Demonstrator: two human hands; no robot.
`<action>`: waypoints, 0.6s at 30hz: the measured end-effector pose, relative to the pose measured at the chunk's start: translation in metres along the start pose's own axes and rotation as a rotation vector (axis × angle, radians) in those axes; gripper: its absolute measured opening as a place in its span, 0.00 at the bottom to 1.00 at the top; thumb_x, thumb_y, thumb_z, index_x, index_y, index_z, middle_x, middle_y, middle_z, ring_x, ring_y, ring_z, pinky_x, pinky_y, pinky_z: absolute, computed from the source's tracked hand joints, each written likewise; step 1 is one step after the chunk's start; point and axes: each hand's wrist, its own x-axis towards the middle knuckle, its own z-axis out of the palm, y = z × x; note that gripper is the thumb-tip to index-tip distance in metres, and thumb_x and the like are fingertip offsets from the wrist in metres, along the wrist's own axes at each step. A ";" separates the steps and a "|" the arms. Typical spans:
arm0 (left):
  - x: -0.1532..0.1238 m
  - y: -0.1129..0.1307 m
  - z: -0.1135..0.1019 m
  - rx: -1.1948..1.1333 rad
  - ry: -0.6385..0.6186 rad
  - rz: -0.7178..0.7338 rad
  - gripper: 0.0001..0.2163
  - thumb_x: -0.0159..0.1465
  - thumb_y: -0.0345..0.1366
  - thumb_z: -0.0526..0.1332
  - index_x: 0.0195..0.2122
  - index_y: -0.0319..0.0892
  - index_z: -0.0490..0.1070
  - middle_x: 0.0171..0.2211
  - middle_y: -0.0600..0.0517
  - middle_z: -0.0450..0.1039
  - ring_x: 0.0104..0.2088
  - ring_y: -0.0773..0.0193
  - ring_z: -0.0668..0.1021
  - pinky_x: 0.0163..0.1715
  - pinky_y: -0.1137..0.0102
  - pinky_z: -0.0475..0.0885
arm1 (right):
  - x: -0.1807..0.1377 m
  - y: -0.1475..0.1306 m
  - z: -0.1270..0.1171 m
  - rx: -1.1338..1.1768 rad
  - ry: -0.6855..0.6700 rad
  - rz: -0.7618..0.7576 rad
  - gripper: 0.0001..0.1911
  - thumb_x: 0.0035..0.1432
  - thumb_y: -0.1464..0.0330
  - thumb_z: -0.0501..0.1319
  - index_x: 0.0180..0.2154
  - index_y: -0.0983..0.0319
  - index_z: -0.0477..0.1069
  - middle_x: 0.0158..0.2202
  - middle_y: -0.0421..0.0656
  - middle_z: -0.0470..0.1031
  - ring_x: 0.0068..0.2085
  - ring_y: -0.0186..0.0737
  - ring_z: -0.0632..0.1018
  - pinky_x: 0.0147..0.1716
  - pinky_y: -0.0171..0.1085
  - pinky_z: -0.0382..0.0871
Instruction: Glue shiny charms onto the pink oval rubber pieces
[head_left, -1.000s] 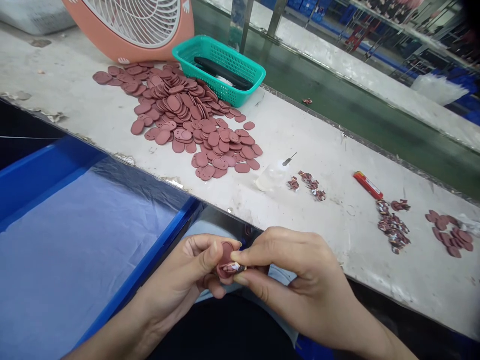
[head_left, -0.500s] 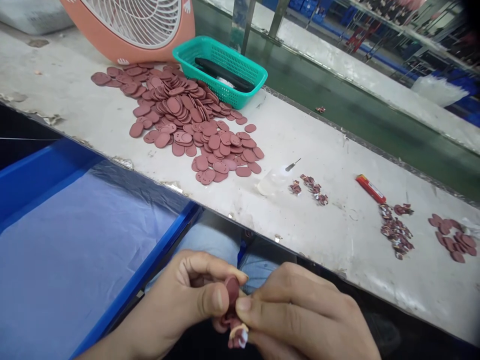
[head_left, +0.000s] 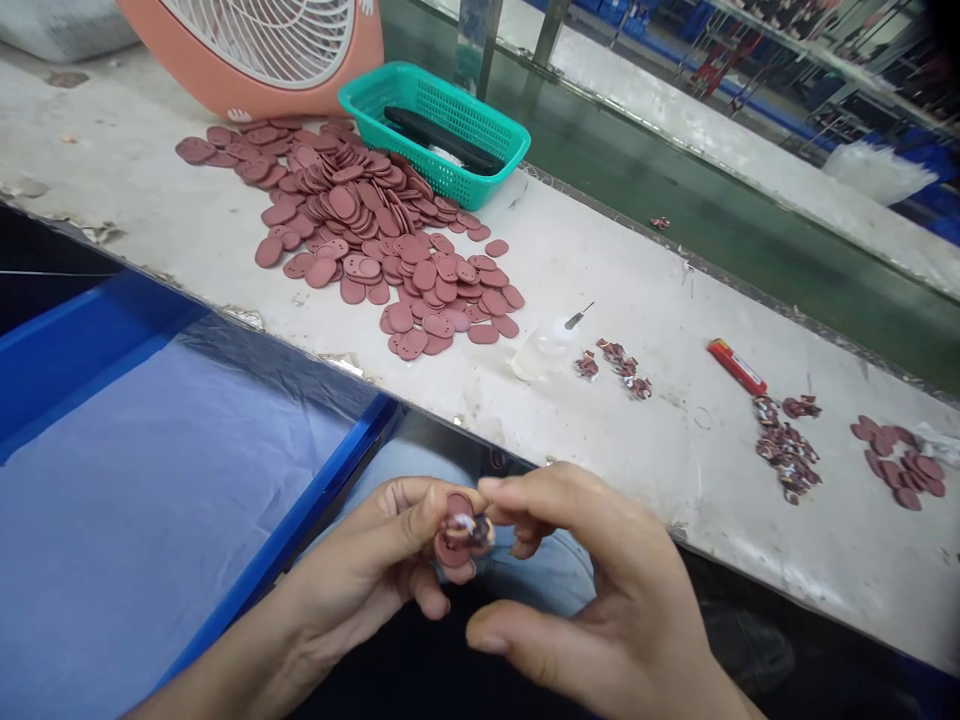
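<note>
My left hand [head_left: 375, 560] pinches a small painted figurine with an oval reddish-brown base [head_left: 456, 540] between thumb and fingers, low in front of the table edge. Just to the right, my right hand [head_left: 615, 590] has its thumb and fingers spread and holds nothing; its index fingertip is close to the figurine. On the table lies a heap of oval reddish-brown discs [head_left: 360, 215], some with small holes. A translucent bottle with a needle tip [head_left: 534, 355] lies beside a few small figurines [head_left: 622, 368].
A green plastic basket [head_left: 480, 190] with a dark object inside stands before an orange fan [head_left: 315, 100]. Farther right are a red box [head_left: 736, 367], a cluster of figurines [head_left: 786, 450] and more discs [head_left: 896, 460]. A blue bin [head_left: 300, 540] lined with plastic sits at lower left.
My right hand has let go of the figurine and opened, moving slightly away. My left hand has raised and turned the figurine, so its painted part now faces me.
</note>
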 end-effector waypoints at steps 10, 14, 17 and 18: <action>0.002 0.009 0.001 0.072 0.076 0.062 0.19 0.50 0.52 0.76 0.23 0.39 0.81 0.24 0.52 0.74 0.23 0.71 0.73 0.17 0.83 0.71 | -0.004 0.015 -0.004 0.064 0.045 0.093 0.05 0.63 0.70 0.66 0.41 0.61 0.81 0.33 0.41 0.80 0.34 0.33 0.80 0.35 0.31 0.74; -0.012 0.018 -0.023 0.040 0.405 0.162 0.13 0.53 0.44 0.76 0.33 0.41 0.85 0.26 0.53 0.82 0.23 0.72 0.77 0.19 0.84 0.71 | -0.018 0.039 0.003 0.002 -0.006 0.264 0.07 0.65 0.65 0.64 0.40 0.59 0.81 0.34 0.43 0.82 0.35 0.37 0.81 0.35 0.34 0.75; -0.026 0.026 -0.043 -0.002 0.541 0.238 0.06 0.66 0.34 0.67 0.34 0.40 0.84 0.26 0.56 0.83 0.23 0.74 0.79 0.20 0.86 0.70 | -0.026 0.074 0.027 -0.154 -0.080 0.391 0.11 0.68 0.65 0.60 0.41 0.59 0.81 0.40 0.45 0.83 0.41 0.41 0.83 0.43 0.37 0.77; -0.030 0.028 -0.047 -0.021 0.571 0.247 0.08 0.68 0.32 0.64 0.34 0.40 0.83 0.26 0.56 0.83 0.23 0.74 0.79 0.20 0.86 0.70 | -0.026 0.087 0.039 -0.203 -0.077 0.422 0.12 0.68 0.66 0.58 0.44 0.60 0.80 0.43 0.47 0.83 0.44 0.43 0.83 0.46 0.39 0.76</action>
